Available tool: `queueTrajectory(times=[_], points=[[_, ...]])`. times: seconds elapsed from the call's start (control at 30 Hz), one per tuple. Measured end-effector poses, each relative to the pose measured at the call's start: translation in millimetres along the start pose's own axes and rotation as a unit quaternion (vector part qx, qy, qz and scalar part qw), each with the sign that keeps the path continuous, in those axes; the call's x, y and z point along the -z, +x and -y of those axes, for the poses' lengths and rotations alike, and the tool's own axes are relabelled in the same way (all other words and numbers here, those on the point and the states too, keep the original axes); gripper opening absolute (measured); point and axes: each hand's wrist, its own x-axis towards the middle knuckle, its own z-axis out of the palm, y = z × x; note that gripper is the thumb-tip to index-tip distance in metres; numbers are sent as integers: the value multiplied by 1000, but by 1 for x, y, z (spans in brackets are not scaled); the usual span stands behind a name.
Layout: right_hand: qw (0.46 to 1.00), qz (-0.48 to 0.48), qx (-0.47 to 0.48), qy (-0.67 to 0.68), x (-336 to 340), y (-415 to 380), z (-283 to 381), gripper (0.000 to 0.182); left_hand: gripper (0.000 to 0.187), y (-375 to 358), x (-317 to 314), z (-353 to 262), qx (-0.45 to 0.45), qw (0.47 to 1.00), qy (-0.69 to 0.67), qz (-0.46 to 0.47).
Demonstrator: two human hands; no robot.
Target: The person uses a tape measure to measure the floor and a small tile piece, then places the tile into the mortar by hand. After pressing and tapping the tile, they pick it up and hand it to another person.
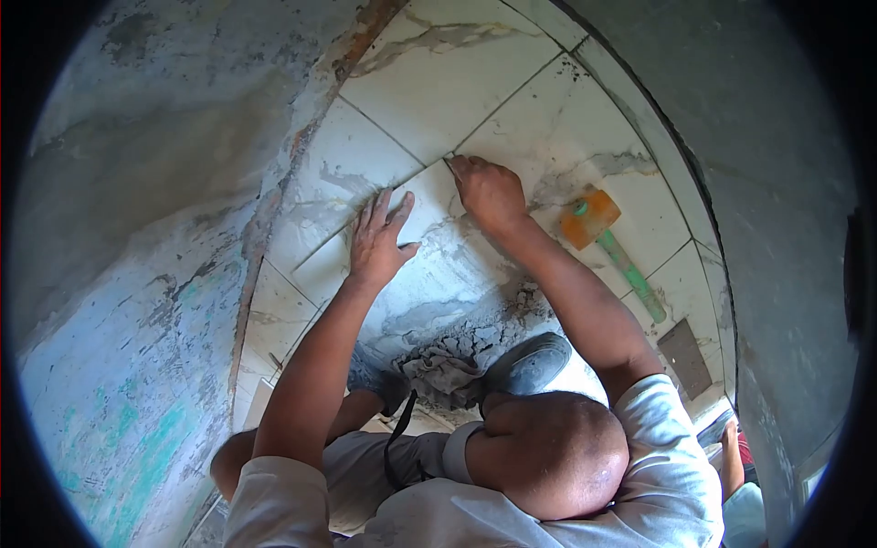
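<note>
My left hand (379,242) rests with spread fingers on a marbled white tile (429,219), near its upper left edge. At the tile's upper corner, beside a joint between floor tiles, my right hand (489,192) is closed in a pinch; what its fingertips grip is too small to make out. To the right of my right forearm a mallet with an orange head (590,219) and a green handle (632,274) lies on the laid tiles (557,128). A crumpled grey cloth (440,373) lies by my feet, next to crumbly mortar (484,333).
A worn, patchy wall (146,274) runs along the left, and a grey wall (776,183) along the right. A brown flat piece (684,358) lies at the lower right. Another person's arm (732,461) shows at the bottom right. My knee (557,452) is in the foreground.
</note>
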Motion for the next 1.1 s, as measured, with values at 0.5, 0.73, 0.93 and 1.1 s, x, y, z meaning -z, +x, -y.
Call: queueTrajectory(times=[0.5,0.73,0.93,1.1], points=[[990,131,-28,-39,27,-57,-3,16,85,0,0,-1,3,1000,-9,3],[995,81,-9,-52,11,-44,-7,13,84,-1,-2,1,-2,1000,-12,-1],[997,37,19,-64,3,1,4,13,85,-1,-2,1,-3,1000,-14,-3],[997,58,11,-52,5,7,4,13,86,0,-2,1,-7,1000,-6,-7]])
